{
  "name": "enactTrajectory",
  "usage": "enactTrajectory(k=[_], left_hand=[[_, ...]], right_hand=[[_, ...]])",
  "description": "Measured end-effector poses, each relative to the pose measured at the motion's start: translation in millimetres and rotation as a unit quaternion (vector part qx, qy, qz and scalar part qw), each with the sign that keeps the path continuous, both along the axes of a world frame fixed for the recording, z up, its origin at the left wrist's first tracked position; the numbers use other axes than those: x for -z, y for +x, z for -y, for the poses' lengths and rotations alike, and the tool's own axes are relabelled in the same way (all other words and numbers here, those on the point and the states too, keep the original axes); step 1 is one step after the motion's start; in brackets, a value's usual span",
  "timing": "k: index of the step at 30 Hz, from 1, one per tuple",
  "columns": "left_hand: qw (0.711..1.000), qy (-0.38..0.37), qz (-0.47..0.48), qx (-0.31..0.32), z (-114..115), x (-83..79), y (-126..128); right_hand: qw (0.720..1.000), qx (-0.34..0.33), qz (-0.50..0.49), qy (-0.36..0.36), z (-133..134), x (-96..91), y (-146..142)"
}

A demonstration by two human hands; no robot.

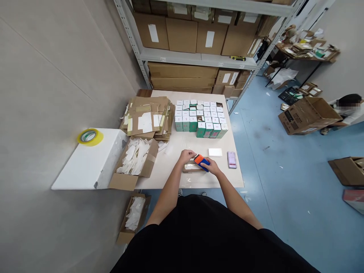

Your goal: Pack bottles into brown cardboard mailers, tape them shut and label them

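carton (189, 167): on the table (199, 182), long axis side to side; work on it looks midway, and what is finished or left there i cannot tell.
tool (202, 162): over the carton, long axis slanting, orange end pointing away and leftward.
right hand (212, 166): gripping the blue end.
left hand (187, 155): fingers gathered near the orange end; pinching anything, cannot tell.
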State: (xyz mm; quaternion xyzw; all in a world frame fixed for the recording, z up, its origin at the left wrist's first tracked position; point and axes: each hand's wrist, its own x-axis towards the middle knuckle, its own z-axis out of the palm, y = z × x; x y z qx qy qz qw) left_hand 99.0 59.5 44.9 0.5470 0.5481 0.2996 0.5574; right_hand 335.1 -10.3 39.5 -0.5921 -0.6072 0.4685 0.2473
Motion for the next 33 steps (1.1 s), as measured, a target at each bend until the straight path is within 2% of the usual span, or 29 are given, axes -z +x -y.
enactTrajectory(k=[4,10,16,24,27,30,33], left_hand=[[1.0,-0.01,0.007,-0.027,0.5,0.5,0.1],[0.998,-0.007,0.005,-0.069,4.6,-8.2,-2.4],[0.997,0.014,-0.034,-0.063,7.5,-10.6,-9.3],[0.997,0.021,-0.036,-0.072,12.2,-4.6,-9.9],[0.993,0.031,-0.04,-0.108,9.9,-5.5,-26.8],[0.986,0.053,-0.052,-0.151,6.1,-5.9,-62.1],[0.982,0.049,-0.073,-0.17,11.1,3.1,-95.9]], right_hand=[[1.0,-0.01,0.009,0.006,-5.6,-7.9,-0.7],[0.999,-0.016,0.039,-0.002,-12.8,-13.9,-0.6],[0.999,-0.016,0.015,-0.026,-12.6,-15.9,1.1],[0.997,-0.035,0.06,-0.021,-18.5,-18.5,-1.3],[0.995,-0.043,0.085,-0.02,-19.2,-14.1,9.5],[0.989,-0.057,0.13,-0.041,-18.3,-13.6,26.7],[0.98,-0.079,0.177,-0.045,-20.4,-18.5,35.8]])
